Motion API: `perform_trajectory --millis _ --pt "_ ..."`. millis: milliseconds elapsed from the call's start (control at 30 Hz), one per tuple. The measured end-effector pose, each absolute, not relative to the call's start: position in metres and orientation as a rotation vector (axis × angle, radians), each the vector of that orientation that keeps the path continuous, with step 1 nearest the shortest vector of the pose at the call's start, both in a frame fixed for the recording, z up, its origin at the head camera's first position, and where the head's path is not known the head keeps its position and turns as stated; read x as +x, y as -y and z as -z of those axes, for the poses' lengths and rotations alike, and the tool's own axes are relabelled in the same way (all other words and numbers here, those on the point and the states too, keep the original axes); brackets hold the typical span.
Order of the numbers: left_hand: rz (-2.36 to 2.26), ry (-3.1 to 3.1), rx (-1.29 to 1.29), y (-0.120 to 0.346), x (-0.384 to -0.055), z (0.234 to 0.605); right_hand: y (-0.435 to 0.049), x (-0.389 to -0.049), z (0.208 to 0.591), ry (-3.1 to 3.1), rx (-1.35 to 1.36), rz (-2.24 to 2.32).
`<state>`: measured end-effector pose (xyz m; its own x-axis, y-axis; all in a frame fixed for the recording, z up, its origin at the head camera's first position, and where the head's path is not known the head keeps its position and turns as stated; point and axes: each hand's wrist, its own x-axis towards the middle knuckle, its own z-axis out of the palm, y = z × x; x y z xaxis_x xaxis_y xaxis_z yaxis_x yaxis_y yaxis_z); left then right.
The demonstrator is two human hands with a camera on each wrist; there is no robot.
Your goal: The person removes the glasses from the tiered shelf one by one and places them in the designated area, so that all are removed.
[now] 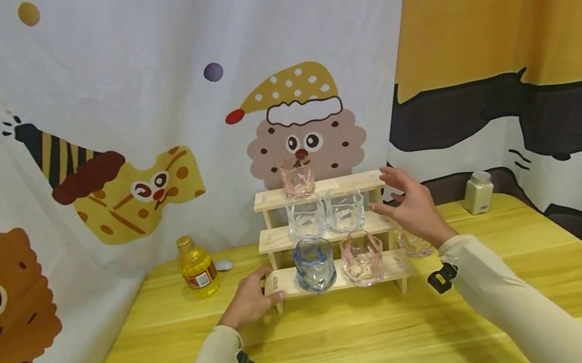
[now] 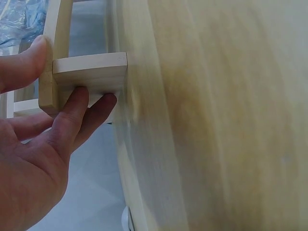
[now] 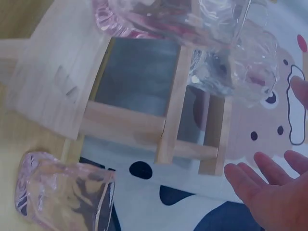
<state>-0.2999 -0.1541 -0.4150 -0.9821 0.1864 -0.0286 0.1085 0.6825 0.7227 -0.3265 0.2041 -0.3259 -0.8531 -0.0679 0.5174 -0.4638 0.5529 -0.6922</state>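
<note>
A three-tier wooden display stand [image 1: 278, 239] stands on the table. My left hand [image 1: 251, 299] grips the left end of its bottom tier; in the left wrist view the thumb is on the board and the fingers [image 2: 72, 113] reach round the end support. A blue glass [image 1: 314, 266] and a pink glass [image 1: 362, 259] stand on that tier, two clear glasses [image 1: 306, 217] on the middle one, and a pink glass [image 1: 298, 177] on top. My right hand [image 1: 411, 207] hovers by the stand's upper right end, fingers spread, holding nothing. Below it, another pink glass [image 1: 414, 244] stands on the table.
On the left of the table [image 1: 333, 355] stand a yellow bottle [image 1: 198, 269] and a small spoon-like item [image 1: 224, 264]. A small white-capped jar [image 1: 478, 192] is at the back right. A printed curtain [image 1: 128, 54] hangs close behind the stand.
</note>
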Motion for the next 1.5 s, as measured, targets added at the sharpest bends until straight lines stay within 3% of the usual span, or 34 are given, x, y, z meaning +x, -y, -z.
perform_trajectory --millis 733,1500 --pt "-1.176 -2.796 0.247 0.155 -0.300 0.416 -0.160 -0.355 0.293 2.424 0.551 -1.311" --pt "-1.179 -2.817 0.235 0.154 -0.300 0.411 -0.110 -0.396 0.264 2.493 0.429 -1.400"
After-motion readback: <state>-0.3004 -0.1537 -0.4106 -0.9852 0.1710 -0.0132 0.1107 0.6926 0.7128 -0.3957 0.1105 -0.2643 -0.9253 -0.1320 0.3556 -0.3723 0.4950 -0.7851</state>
